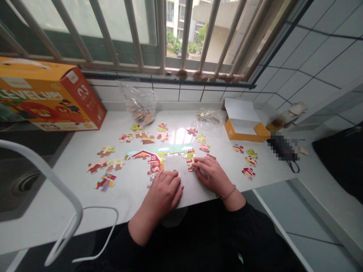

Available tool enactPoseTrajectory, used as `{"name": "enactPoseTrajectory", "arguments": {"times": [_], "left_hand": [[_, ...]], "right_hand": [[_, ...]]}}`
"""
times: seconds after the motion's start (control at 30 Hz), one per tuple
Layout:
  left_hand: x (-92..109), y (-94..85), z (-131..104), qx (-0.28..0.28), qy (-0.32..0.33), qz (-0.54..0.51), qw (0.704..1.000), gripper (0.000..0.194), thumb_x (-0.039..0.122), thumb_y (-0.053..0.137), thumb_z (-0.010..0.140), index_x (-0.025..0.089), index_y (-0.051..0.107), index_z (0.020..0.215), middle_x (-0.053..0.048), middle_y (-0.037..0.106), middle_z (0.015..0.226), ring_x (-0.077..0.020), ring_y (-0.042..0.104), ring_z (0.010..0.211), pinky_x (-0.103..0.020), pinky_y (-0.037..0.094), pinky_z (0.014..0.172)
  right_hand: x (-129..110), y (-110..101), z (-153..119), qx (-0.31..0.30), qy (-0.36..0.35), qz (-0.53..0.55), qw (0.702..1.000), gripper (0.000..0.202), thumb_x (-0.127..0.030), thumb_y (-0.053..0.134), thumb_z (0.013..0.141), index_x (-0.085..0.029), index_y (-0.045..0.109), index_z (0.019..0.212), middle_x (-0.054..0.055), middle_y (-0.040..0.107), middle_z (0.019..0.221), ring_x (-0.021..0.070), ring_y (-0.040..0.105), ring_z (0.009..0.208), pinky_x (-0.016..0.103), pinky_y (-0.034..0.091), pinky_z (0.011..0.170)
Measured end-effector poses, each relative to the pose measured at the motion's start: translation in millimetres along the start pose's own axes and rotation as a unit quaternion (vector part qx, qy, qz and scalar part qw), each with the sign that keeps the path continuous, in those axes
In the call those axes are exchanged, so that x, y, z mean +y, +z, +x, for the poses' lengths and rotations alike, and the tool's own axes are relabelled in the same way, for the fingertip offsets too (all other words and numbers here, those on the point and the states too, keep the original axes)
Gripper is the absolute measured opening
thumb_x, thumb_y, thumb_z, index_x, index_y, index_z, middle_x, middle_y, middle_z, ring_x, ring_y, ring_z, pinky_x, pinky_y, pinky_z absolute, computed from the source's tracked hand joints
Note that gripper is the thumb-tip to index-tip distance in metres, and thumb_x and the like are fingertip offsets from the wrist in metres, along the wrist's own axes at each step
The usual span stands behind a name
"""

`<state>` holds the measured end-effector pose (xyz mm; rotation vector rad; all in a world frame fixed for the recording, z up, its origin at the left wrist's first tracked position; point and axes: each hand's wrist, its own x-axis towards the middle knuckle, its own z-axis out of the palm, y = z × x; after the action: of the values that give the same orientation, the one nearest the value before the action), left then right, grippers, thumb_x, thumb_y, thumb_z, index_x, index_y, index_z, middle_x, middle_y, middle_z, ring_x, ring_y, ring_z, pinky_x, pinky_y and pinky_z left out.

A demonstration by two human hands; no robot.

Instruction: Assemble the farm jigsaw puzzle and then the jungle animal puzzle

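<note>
A partly joined jigsaw puzzle (170,149) lies on the counter, its strips forming a top edge and two sides around a bare middle. My left hand (166,189) rests at the lower end of the left strip, beside a piece with a cartoon figure (155,168). Its fingers are curled together, and what lies under them is hidden. With thumb and fingers closed, my right hand (211,172) grips a jigsaw piece (190,164) at the lower end of the right strip. Another reddish-brown piece (210,156) shows just behind that hand.
Loose jigsaw pieces (106,165) lie to the left, with more pieces (250,158) at right. Behind stand plastic bags (141,107), an open yellow box (245,130), a bottle (292,115) and a large orange box (56,94). A white curved tube (65,185) crosses the left foreground.
</note>
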<state>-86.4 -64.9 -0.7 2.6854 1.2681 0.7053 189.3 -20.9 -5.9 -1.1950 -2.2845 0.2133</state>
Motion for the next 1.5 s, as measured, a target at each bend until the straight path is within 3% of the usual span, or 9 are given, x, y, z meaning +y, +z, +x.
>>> {"name": "enactPoseTrajectory", "arguments": {"times": [0.5, 0.7, 0.97, 1.07, 1.17, 1.27, 1.33, 1.4, 1.5], "left_hand": [[0, 1.8, 0, -0.001, 0.0, 0.004, 1.0, 0.016, 0.028, 0.058, 0.111, 0.022, 0.071, 0.117, -0.014, 0.075, 0.136, -0.0321, 0.069, 0.123, -0.059, 0.051, 0.118], [-3, 2.4, 0, 0.002, 0.002, -0.001, 1.0, 0.016, 0.026, 0.058, 0.11, 0.022, 0.072, 0.116, -0.014, 0.075, 0.136, -0.033, 0.069, 0.123, -0.06, 0.053, 0.116], [-4, 3.7, 0, 0.007, 0.009, 0.003, 1.0, 0.017, 0.026, 0.057, 0.11, 0.02, 0.072, 0.117, -0.016, 0.075, 0.135, -0.035, 0.069, 0.124, -0.062, 0.053, 0.116], [-5, 5.2, -1, 0.008, 0.01, 0.002, 1.0, 0.017, 0.026, 0.057, 0.11, 0.02, 0.072, 0.117, -0.016, 0.075, 0.134, -0.0351, 0.069, 0.124, -0.062, 0.053, 0.116], [-5, 5.2, -1, 0.01, 0.006, -0.005, 1.0, 0.016, 0.026, 0.059, 0.109, 0.022, 0.072, 0.117, -0.015, 0.075, 0.134, -0.0346, 0.069, 0.124, -0.061, 0.053, 0.116], [-5, 4.5, 0, 0.011, 0.008, 0.0, 1.0, 0.016, 0.026, 0.058, 0.109, 0.022, 0.072, 0.117, -0.015, 0.075, 0.135, -0.0345, 0.07, 0.123, -0.062, 0.053, 0.116], [-5, 4.3, 0, 0.011, 0.013, 0.008, 1.0, 0.017, 0.026, 0.057, 0.11, 0.021, 0.071, 0.116, -0.015, 0.075, 0.134, -0.0346, 0.07, 0.123, -0.062, 0.054, 0.116], [-6, 4.5, 0, 0.011, 0.017, 0.012, 1.0, 0.017, 0.026, 0.056, 0.11, 0.02, 0.071, 0.115, -0.015, 0.076, 0.134, -0.0348, 0.069, 0.123, -0.063, 0.053, 0.116], [-7, 4.6, 0, 0.01, 0.018, 0.01, 1.0, 0.018, 0.027, 0.056, 0.11, 0.02, 0.072, 0.115, -0.016, 0.076, 0.134, -0.0347, 0.069, 0.123, -0.063, 0.054, 0.116]], "right_hand": [[0, 0, 0, -0.01, 0.007, -0.007, 1.0, 0.033, -0.017, 0.066, 0.104, -0.032, 0.074, 0.133, 0.009, 0.075, 0.146, 0.0319, 0.069, 0.133, 0.062, 0.049, 0.121], [1, -5, -8, 0.047, 0.052, -0.009, 0.997, 0.032, -0.019, 0.066, 0.104, -0.031, 0.075, 0.132, 0.011, 0.076, 0.134, 0.0329, 0.068, 0.13, 0.058, 0.056, 0.115], [-3, -11, -15, 0.046, 0.07, -0.048, 0.995, 0.025, -0.023, 0.065, 0.107, -0.03, 0.075, 0.129, 0.011, 0.075, 0.138, 0.0342, 0.065, 0.136, 0.056, 0.057, 0.11], [14, -32, -25, 0.105, 0.146, -0.105, 0.978, 0.024, -0.026, 0.059, 0.109, -0.027, 0.076, 0.125, 0.013, 0.078, 0.126, 0.0348, 0.069, 0.122, 0.056, 0.055, 0.108], [48, -64, -42, 0.154, 0.283, -0.2, 0.925, 0.028, -0.027, 0.055, 0.107, -0.018, 0.075, 0.123, 0.018, 0.077, 0.12, 0.0376, 0.069, 0.117, 0.057, 0.053, 0.108], [84, -93, -61, 0.111, 0.449, -0.274, 0.843, 0.037, -0.035, 0.062, 0.104, -0.01, 0.072, 0.13, 0.025, 0.077, 0.12, 0.0396, 0.072, 0.114, 0.053, 0.055, 0.101], [102, -106, -70, 0.055, 0.51, -0.273, 0.814, 0.046, -0.041, 0.069, 0.1, -0.009, 0.07, 0.134, 0.026, 0.077, 0.122, 0.0387, 0.074, 0.112, 0.048, 0.056, 0.096], [114, -114, -76, 0.011, 0.537, -0.248, 0.807, 0.051, -0.044, 0.076, 0.096, -0.012, 0.07, 0.135, 0.023, 0.079, 0.123, 0.0363, 0.076, 0.111, 0.043, 0.055, 0.091], [127, -119, -80, -0.001, 0.545, -0.207, 0.812, 0.05, -0.044, 0.081, 0.091, -0.015, 0.071, 0.131, 0.017, 0.082, 0.119, 0.0324, 0.077, 0.107, 0.038, 0.054, 0.086]]}}
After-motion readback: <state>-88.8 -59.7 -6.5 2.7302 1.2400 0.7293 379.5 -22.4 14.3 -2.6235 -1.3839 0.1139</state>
